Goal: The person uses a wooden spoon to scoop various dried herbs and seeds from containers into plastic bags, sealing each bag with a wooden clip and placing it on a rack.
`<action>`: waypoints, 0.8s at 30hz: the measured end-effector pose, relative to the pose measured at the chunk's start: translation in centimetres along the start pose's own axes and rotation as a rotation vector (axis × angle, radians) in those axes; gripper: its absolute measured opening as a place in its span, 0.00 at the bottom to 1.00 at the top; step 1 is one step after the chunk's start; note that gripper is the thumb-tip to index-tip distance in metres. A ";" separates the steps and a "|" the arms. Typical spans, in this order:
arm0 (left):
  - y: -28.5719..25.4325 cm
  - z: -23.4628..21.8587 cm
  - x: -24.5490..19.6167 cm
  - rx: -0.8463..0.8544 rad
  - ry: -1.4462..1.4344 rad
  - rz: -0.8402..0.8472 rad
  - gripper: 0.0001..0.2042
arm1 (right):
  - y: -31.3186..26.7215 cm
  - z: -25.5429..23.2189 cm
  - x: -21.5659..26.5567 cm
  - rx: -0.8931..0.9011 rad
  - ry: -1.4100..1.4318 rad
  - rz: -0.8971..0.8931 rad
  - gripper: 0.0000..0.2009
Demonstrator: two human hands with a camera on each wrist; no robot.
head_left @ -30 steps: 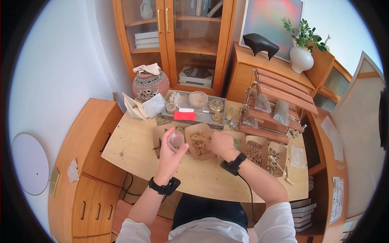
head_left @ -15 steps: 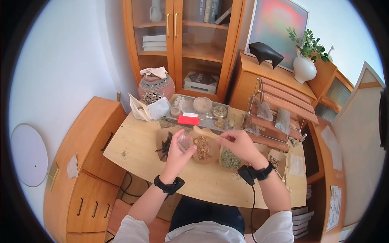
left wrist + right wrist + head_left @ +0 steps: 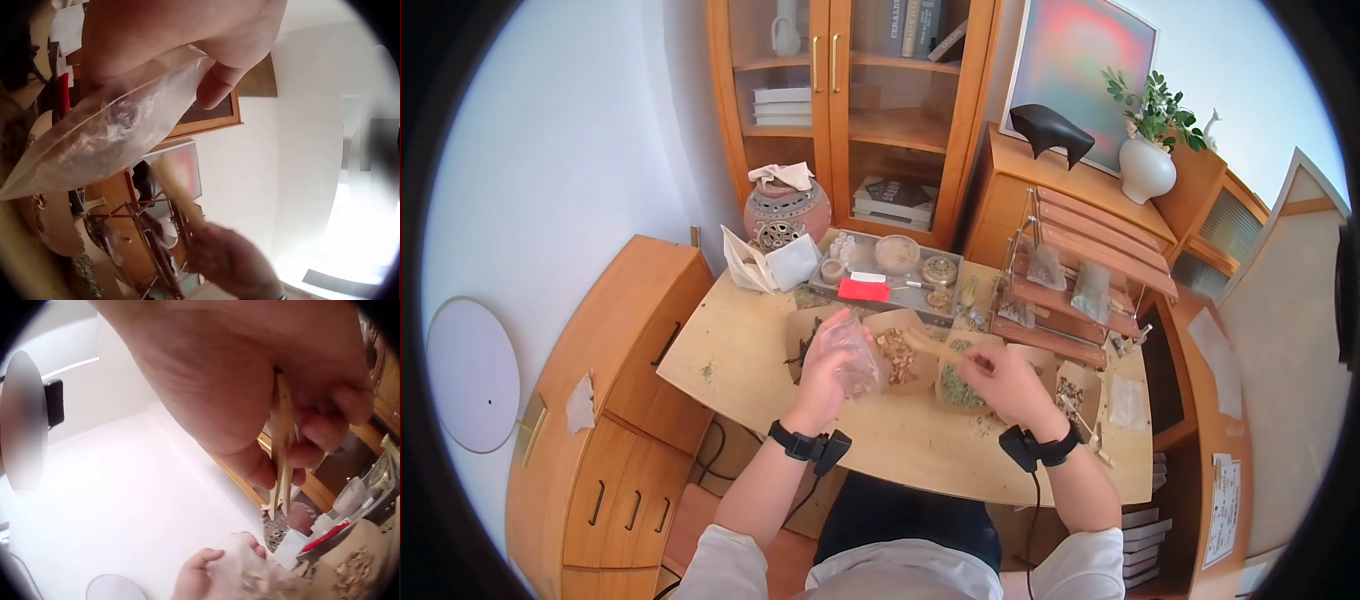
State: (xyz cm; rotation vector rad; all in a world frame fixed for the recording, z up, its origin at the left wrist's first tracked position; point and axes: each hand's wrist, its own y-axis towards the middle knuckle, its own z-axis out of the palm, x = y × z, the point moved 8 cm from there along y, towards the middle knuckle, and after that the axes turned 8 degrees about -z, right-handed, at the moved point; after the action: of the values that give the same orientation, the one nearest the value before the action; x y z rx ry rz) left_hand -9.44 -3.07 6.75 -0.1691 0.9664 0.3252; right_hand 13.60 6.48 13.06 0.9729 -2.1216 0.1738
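Observation:
My left hand [image 3: 825, 365] holds a clear plastic bag [image 3: 858, 362] up over the paper trays. In the left wrist view the bag [image 3: 112, 137] hangs flattened below the fingers and thumb. Wooden tongs [image 3: 935, 347] are pinched in my right hand [image 3: 1005, 385], their tips pointing left toward the bag. The right wrist view shows the two slats of the tongs [image 3: 282, 428] between thumb and fingers. Beneath the tongs lie a tray of brown dried chips [image 3: 897, 360] and one of green dried herb [image 3: 962, 388].
Dark dried pieces fill a tray [image 3: 792, 325] on the left, and a tray of mixed bits [image 3: 1072, 388] is at the right. Behind them stand a grey tray [image 3: 820, 290] with jars and a red packet [image 3: 863, 290], plus a slatted wooden rack [image 3: 1090, 240].
My right hand lifted the tongs from the brown chips and moved right, over the green herb. My left hand turned the plastic bag, which now shows broader and hangs lower.

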 end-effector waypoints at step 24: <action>-6.3 11.2 7.2 0.469 0.269 0.015 0.28 | -11.3 2.2 -3.3 -0.245 0.283 -0.239 0.25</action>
State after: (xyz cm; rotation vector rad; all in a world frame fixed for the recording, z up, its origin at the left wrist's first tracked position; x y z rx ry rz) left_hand 5.25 -4.34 7.02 0.2283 1.2836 0.0831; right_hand 21.41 -0.39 7.14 0.9824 -1.7086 -0.0650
